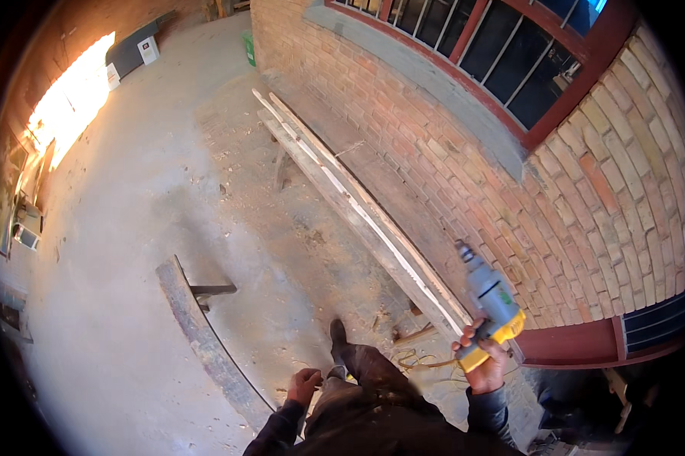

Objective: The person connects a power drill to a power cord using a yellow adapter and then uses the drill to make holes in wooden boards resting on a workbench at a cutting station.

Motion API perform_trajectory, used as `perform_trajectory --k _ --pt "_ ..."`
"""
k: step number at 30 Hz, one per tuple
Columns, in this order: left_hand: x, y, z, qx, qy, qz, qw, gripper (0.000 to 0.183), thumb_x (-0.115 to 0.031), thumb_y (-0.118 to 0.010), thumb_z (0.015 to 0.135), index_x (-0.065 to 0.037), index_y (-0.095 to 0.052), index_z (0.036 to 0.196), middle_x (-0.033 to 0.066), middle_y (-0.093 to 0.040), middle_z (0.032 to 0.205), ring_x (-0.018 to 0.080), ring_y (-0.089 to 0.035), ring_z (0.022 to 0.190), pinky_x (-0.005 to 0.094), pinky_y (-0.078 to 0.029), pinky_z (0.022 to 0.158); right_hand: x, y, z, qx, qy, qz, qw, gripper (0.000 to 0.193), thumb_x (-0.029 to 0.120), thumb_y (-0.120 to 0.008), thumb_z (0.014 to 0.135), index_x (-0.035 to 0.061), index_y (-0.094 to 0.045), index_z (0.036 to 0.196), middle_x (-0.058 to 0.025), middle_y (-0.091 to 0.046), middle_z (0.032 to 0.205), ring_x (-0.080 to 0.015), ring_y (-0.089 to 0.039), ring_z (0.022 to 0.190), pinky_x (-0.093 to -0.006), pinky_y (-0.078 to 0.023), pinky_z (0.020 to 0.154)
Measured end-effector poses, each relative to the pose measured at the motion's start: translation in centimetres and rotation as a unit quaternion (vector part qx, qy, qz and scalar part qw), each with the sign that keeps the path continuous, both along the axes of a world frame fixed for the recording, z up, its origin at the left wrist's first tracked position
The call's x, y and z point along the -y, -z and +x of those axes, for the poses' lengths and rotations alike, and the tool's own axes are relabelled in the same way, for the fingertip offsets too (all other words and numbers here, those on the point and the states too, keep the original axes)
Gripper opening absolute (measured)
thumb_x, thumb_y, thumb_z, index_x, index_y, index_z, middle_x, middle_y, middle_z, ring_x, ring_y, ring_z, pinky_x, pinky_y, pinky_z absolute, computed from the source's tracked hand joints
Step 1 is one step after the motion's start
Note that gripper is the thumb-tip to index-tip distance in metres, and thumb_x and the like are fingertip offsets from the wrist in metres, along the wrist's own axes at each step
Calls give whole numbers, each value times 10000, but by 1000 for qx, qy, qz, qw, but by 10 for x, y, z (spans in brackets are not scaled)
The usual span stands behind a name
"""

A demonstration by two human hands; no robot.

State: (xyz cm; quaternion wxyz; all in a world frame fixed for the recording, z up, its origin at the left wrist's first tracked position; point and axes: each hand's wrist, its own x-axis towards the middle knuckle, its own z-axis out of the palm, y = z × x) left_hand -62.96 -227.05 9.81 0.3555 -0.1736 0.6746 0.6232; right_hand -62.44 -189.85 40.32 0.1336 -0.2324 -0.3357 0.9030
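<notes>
My right hand (486, 365) is closed around the handle of a power drill (497, 298) with a grey body and yellow grip. The drill's chuck points up and away, toward the brick wall. It is raised over the near end of a long wooden bench (365, 229), where narrow strips of wood (392, 222) lie lengthwise. My left hand (304, 385) hangs low beside my leg with curled fingers. What it holds, if anything, is hidden. A yellow cord (426, 362) lies looped on the ground below the drill.
A second narrow bench (206, 338) stands at my left. The brick wall (434, 144) with a barred, red-framed window (502, 53) runs along the right. Wood chips lie scattered on the concrete floor (122, 273). A green container (249, 49) stands far back by the wall corner.
</notes>
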Motion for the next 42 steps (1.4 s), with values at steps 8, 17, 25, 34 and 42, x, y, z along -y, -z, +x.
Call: perform_trajectory --k 8,17,25,34,42 --pt "73 -65 -103 -1 -21 -161 987 353 -279 -676 948 40 -721 1093 134 -766 931 198 -747 801 324 -601 705 42 114 -152 46 -160 -130 978 356 -56 -580 828 12 -583 1177 -134 -638 1032 -272 -659 935 -487 -550 966" --pt "57 -126 -308 -155 -6 -152 976 277 -212 -684 961 19 -727 1107 120 -769 932 186 -747 819 322 -591 741 61 29 -341 -72 -258 48 962 449 -16 -658 769 24 -587 1211 -148 -641 1079 -282 -658 1037 -534 -507 1011" --pt "139 -104 -475 -174 -56 -119 976 245 -183 -694 958 16 -740 1092 116 -770 896 164 -741 806 317 -586 760 114 0 -530 -130 -178 25 975 495 346 -729 870 -5 -599 1193 -149 -617 1165 -251 -662 994 -466 -551 876" --pt "199 -87 -743 -290 156 -228 916 269 -286 -658 945 -59 -747 1058 127 -760 877 286 -751 842 384 -578 779 180 26 -650 123 -124 150 973 309 33 -599 878 -46 -612 1177 -150 -713 1034 -226 -688 831 -353 -548 731" --pt "141 -101 -924 -226 192 -232 926 266 -254 -681 937 -31 -742 1070 143 -768 887 252 -753 817 380 -582 770 176 113 -824 111 -165 17 980 388 -45 -650 867 -31 -579 1249 -159 -716 1085 -212 -693 834 -326 -558 739"
